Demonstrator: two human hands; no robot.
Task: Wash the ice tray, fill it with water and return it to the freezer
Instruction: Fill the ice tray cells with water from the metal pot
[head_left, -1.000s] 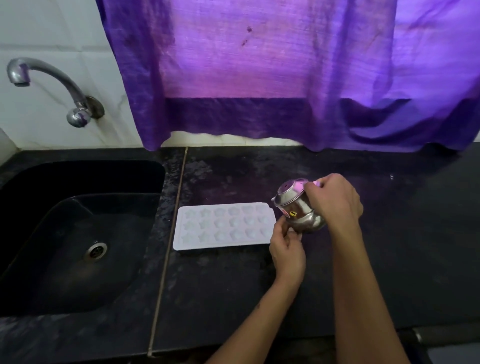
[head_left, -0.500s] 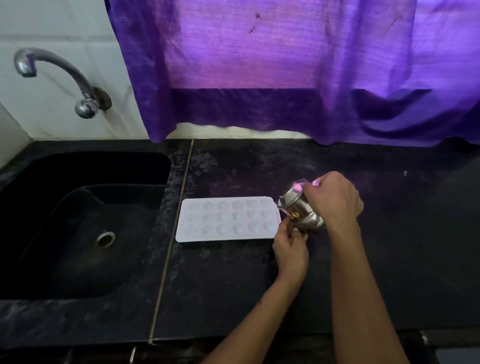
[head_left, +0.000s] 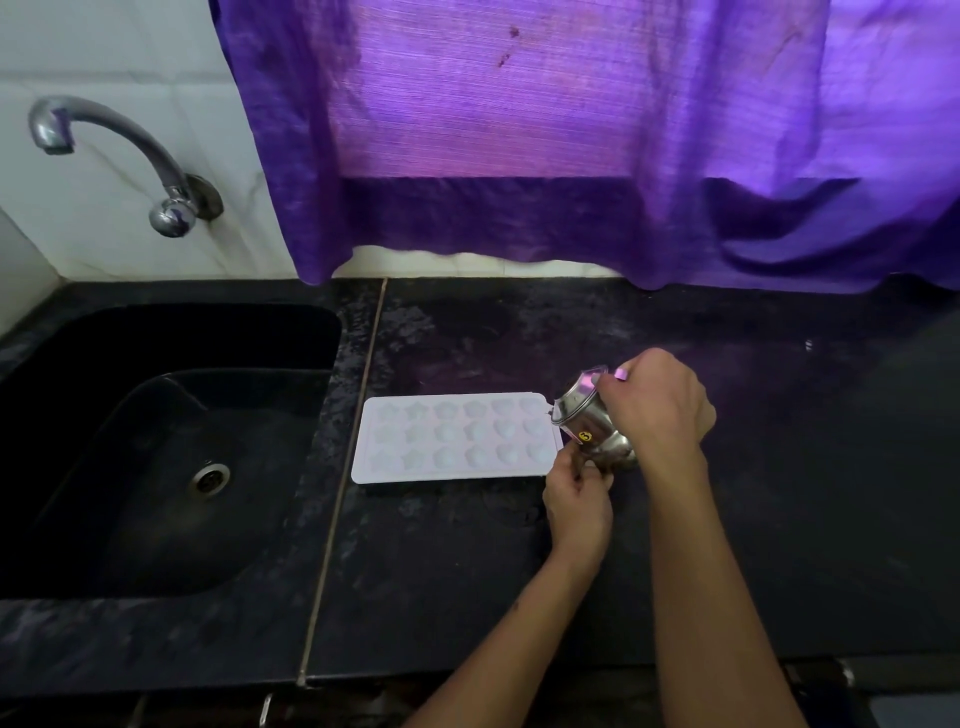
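A white ice tray (head_left: 452, 439) with star-shaped and round cells lies flat on the black counter (head_left: 571, 571), just right of the sink. My right hand (head_left: 657, 408) grips a small steel cup (head_left: 589, 423) and tilts it with its mouth over the tray's right end. My left hand (head_left: 576, 499) pinches the tray's near right corner, just under the cup. Whether water is running out of the cup is too small to tell.
A black sink (head_left: 156, 457) with a steel drain (head_left: 210, 478) is set into the counter on the left. A curved steel tap (head_left: 109, 156) comes out of the white tiled wall above it. A purple curtain (head_left: 571, 145) hangs behind the counter.
The hands, cup and tray keep nearly the same pose. The view has shifted a little, so everything sits lower and further right in the frame.
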